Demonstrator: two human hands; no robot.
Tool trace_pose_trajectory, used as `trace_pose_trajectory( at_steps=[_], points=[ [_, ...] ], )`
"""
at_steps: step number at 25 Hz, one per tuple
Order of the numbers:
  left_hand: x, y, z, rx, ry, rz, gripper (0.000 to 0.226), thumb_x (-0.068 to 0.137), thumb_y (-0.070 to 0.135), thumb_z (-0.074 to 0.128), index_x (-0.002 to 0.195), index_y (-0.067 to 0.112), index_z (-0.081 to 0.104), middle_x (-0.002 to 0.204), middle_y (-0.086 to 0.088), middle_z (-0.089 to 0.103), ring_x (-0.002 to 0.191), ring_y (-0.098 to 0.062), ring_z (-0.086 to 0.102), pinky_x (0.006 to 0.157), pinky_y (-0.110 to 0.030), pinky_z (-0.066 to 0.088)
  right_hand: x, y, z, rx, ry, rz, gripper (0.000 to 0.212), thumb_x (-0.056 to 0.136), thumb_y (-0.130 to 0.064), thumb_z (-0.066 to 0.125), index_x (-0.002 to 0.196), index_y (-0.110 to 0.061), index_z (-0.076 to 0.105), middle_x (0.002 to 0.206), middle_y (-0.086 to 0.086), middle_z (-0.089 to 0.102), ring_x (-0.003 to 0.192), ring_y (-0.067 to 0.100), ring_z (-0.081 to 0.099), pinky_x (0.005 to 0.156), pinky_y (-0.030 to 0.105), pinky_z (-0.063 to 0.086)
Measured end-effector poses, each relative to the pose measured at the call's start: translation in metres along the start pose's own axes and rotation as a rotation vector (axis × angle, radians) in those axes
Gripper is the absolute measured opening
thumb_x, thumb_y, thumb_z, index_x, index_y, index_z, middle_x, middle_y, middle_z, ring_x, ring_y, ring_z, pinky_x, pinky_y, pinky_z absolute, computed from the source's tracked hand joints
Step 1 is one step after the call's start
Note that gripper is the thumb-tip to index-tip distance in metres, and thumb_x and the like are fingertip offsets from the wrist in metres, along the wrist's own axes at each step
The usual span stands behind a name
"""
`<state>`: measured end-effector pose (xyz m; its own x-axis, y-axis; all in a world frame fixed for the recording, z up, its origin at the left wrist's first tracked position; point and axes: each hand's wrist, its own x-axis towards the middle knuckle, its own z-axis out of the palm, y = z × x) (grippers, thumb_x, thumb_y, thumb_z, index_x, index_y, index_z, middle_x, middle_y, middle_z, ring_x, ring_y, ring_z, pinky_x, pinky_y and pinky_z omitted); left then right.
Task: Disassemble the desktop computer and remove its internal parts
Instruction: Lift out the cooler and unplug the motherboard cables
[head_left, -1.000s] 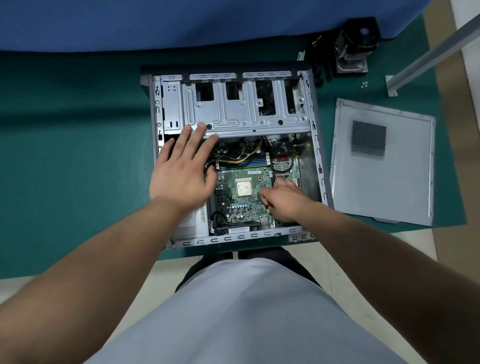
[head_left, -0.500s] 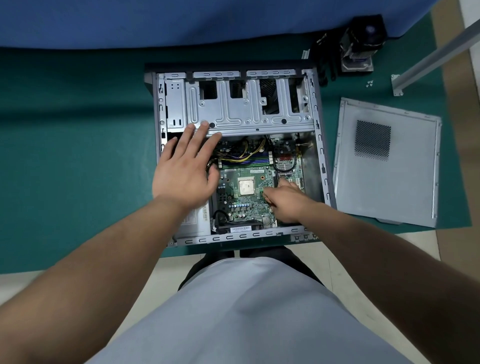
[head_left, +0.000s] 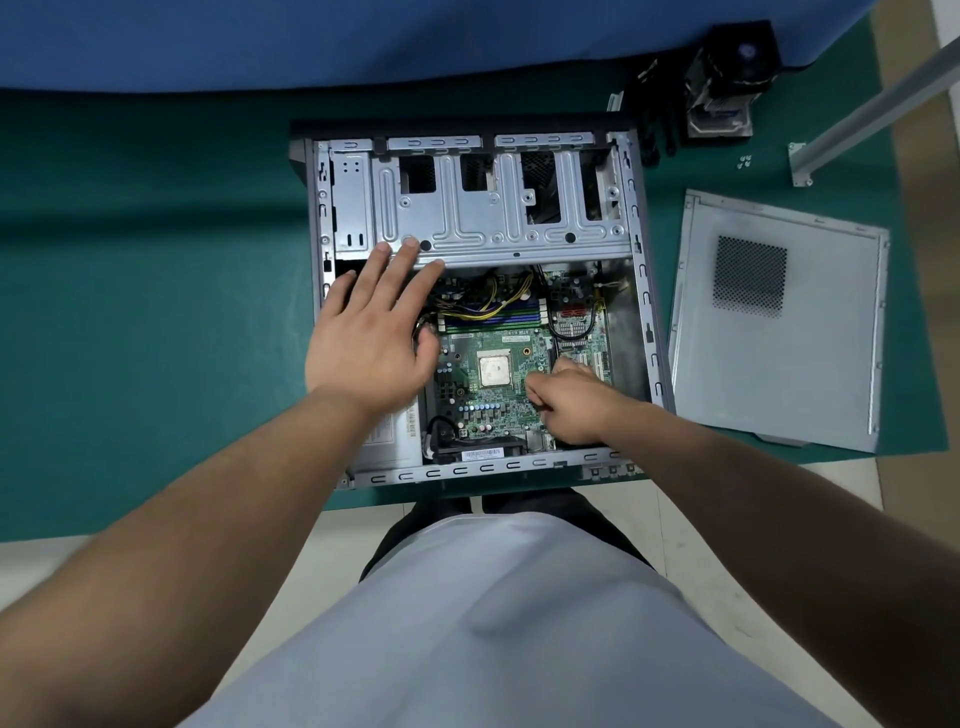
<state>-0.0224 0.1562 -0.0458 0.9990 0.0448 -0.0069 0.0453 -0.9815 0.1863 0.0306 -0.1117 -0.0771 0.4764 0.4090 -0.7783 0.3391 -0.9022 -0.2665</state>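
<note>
Presently, item one: my right hand (head_left: 569, 402) is curling its fingers down onto the motherboard (head_left: 498, 400), near its right edge, just beside the bare processor (head_left: 494, 368); whether the grip is pinching anything I cannot tell, since the knuckles are hiding the fingertips.

Item two: my left hand (head_left: 371, 338) is lying flat with fingers straight and spread, holding nothing, its fingertips (head_left: 409, 247) touching the lower edge of the metal drive cage (head_left: 498, 218), its palm covering the left side of the case interior.

Item three: the computer case (head_left: 641, 291) is lying on its side, open, on the green worktop (head_left: 156, 312). The motherboard is sitting inside it, in the near half. Yellow and black cables (head_left: 498, 301) are running above the memory slots.

Item four: the removed side panel (head_left: 779, 322) is lying flat to the right of the case, apart from it.

Item five: a cooler with fan (head_left: 727, 78) is standing beyond the case's far right corner, with a few small screws (head_left: 744, 161) near it.
</note>
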Motion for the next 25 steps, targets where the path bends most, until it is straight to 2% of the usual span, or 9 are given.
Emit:
trace_pose_trajectory(
  at_steps=[2, 4, 6, 8, 11, 13, 16, 20, 25],
  points=[
    [0.0, -0.001, 0.0, 0.003, 0.001, -0.001, 0.066, 0.095, 0.043, 0.035, 0.16, 0.035, 0.023, 0.171, 0.005, 0.017, 0.158, -0.019, 0.012, 0.125, -0.049, 0.019, -0.002, -0.002, -0.002, 0.058, 0.028, -0.03, 0.031, 0.087, -0.006, 0.051, 0.08, -0.033, 0.039, 0.095, -0.001, 0.045, 0.097, 0.022, 0.042, 0.072, 0.036, 0.037],
    [0.0, -0.001, 0.001, 0.006, -0.002, 0.0, 0.066, 0.095, 0.044, 0.035, 0.16, 0.036, 0.023, 0.171, 0.005, 0.017, 0.158, -0.019, 0.013, 0.125, -0.049, 0.019, -0.004, -0.004, -0.006, 0.122, 0.102, -0.07, 0.031, 0.091, -0.004, 0.047, 0.084, -0.034, 0.043, 0.096, -0.002, 0.052, 0.097, 0.024, 0.048, 0.073, 0.039, 0.044],
    [0.0, 0.0, 0.001, 0.007, -0.001, 0.003, 0.066, 0.096, 0.044, 0.035, 0.16, 0.036, 0.022, 0.171, 0.005, 0.016, 0.158, -0.019, 0.012, 0.125, -0.049, 0.019, -0.006, -0.007, -0.009, 0.207, 0.152, -0.071, 0.029, 0.098, -0.004, 0.043, 0.103, -0.03, 0.056, 0.109, -0.003, 0.055, 0.093, 0.021, 0.057, 0.077, 0.041, 0.055],
    [0.0, -0.001, 0.0, 0.005, -0.005, -0.001, 0.066, 0.096, 0.043, 0.035, 0.16, 0.036, 0.022, 0.171, 0.006, 0.016, 0.158, -0.018, 0.012, 0.125, -0.048, 0.018, -0.009, -0.01, -0.015, 0.277, 0.17, -0.012, 0.036, 0.102, -0.004, 0.044, 0.123, -0.025, 0.063, 0.122, -0.003, 0.05, 0.086, 0.016, 0.061, 0.068, 0.032, 0.058],
    [0.0, 0.0, -0.001, 0.01, -0.008, -0.004, 0.066, 0.096, 0.044, 0.035, 0.16, 0.036, 0.021, 0.171, 0.006, 0.016, 0.158, -0.018, 0.012, 0.125, -0.048, 0.018, -0.019, -0.01, -0.024, 0.363, 0.158, 0.068, 0.037, 0.098, -0.002, 0.048, 0.108, -0.029, 0.072, 0.116, -0.006, 0.055, 0.062, 0.012, 0.058, 0.048, 0.024, 0.046],
    [-0.001, 0.0, -0.002, 0.006, -0.013, -0.003, 0.066, 0.096, 0.044, 0.035, 0.16, 0.037, 0.021, 0.171, 0.006, 0.017, 0.158, -0.018, 0.013, 0.125, -0.047, 0.019, -0.03, -0.011, -0.032, 0.387, 0.173, 0.108, 0.03, 0.093, -0.004, 0.058, 0.096, -0.03, 0.071, 0.105, -0.007, 0.065, 0.065, 0.011, 0.061, 0.053, 0.022, 0.049],
    [-0.001, 0.0, -0.002, -0.001, -0.02, -0.001, 0.065, 0.096, 0.044, 0.036, 0.16, 0.037, 0.022, 0.171, 0.005, 0.018, 0.158, -0.019, 0.013, 0.124, -0.047, 0.019, -0.051, -0.011, -0.046, 0.489, 0.204, 0.142, 0.019, 0.084, -0.008, 0.079, 0.086, -0.024, 0.07, 0.085, -0.001, 0.074, 0.078, 0.019, 0.073, 0.073, 0.035, 0.061],
    [-0.002, 0.0, -0.004, -0.004, -0.032, 0.001, 0.066, 0.096, 0.045, 0.034, 0.16, 0.037, 0.021, 0.171, 0.005, 0.017, 0.158, -0.019, 0.013, 0.125, -0.047, 0.019, -0.08, -0.015, -0.063, 0.482, 0.207, 0.083, 0.016, 0.078, -0.015, 0.087, 0.082, -0.02, 0.073, 0.072, -0.007, 0.076, 0.066, 0.005, 0.073, 0.067, 0.028, 0.059],
    [-0.003, 0.001, -0.006, -0.021, -0.051, -0.002, 0.066, 0.096, 0.046, 0.033, 0.16, 0.037, 0.019, 0.171, 0.005, 0.016, 0.158, -0.019, 0.012, 0.124, -0.046, 0.018, -0.098, -0.039, -0.059, 0.458, 0.128, -0.005, 0.013, 0.081, -0.013, 0.084, 0.085, -0.02, 0.075, 0.073, -0.008, 0.077, 0.069, 0.007, 0.075, 0.067, 0.025, 0.058]
  ],
)
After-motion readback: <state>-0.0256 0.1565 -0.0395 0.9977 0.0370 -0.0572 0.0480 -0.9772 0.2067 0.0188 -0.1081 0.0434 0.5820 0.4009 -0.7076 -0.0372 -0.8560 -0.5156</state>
